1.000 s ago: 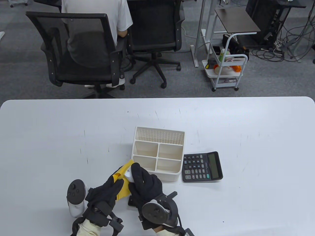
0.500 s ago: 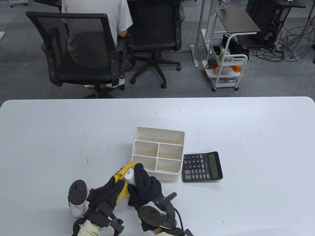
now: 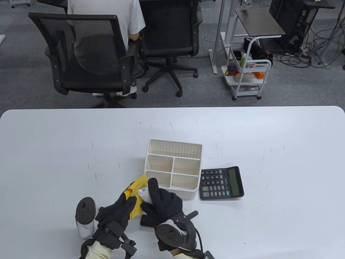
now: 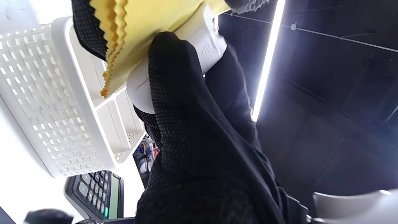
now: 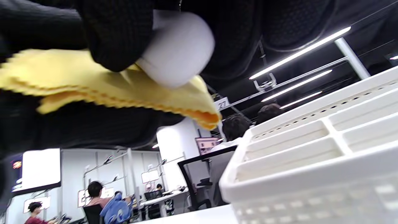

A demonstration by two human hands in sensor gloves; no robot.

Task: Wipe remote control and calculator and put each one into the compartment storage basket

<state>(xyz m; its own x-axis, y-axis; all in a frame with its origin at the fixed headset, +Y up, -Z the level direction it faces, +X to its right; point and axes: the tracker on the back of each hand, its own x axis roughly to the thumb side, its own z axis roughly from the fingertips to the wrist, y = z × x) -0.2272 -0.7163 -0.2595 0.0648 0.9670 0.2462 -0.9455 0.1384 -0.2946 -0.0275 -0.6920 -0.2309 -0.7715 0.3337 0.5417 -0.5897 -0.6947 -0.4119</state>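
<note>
The right hand (image 3: 161,201) grips the white remote control (image 3: 143,193), now tilted slightly more upright; the left hand (image 3: 118,211), apparently lower, pinches the yellow cloth (image 3: 136,188).

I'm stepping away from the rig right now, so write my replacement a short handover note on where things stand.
Right hand grips the white remote control, held up near the basket's front left corner.
Left hand presses the yellow cloth against it; wiping is under way.
Calculator lies flat on the table, right of the storage basket, not yet wiped.
Every basket compartment in view is empty.
Left: finish the remote, stow it, then wipe and stow the calculator.
</note>
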